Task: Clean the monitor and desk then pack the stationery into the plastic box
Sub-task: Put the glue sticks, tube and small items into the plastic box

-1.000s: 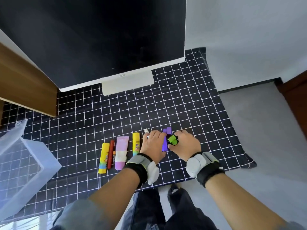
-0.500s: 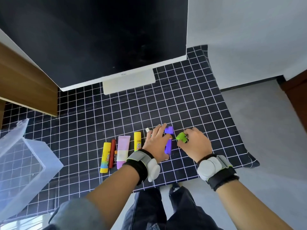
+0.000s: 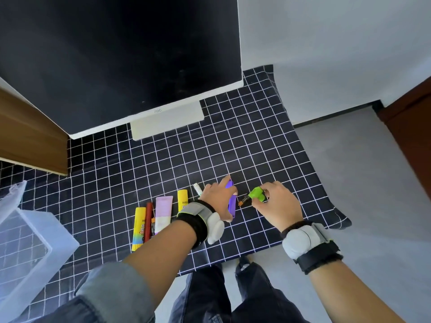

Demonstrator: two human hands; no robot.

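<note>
At the far left, my clear plastic storage box [image 3: 35,238] sits open on the worktop [image 3: 163,164], which wears a black cloth with a white grid. It lies well apart from both my hands. Right of it runs a row of stationery, each piece with its long axis pointing away from me: a yellow glue stick with a rainbow label [image 3: 139,226], a thin dark red pen [image 3: 147,221], a lilac and white squeeze tube [image 3: 162,213], a shorter yellow glue stick [image 3: 182,199] and a small white stick [image 3: 197,189], half hidden by my wrist.

My left hand [image 3: 218,198] comes next. Its fingers curl over a purple highlighter [image 3: 231,203] that lies lengthwise away from me; I judge this a grip, though whether it is off the cloth I cannot tell.

Just to the right, apart from the purple one, my right hand [image 3: 276,203] pinches a bright green cap or clip piece [image 3: 255,193]. A small dark object with an orange tip [image 3: 243,200] pokes leftward from under it; I cannot make out what it is.

The box lies to my left, so my left hand is nearer to it. Anything the right hand carries must cross the whole row, and I judge the purple highlighter should go first.
</note>
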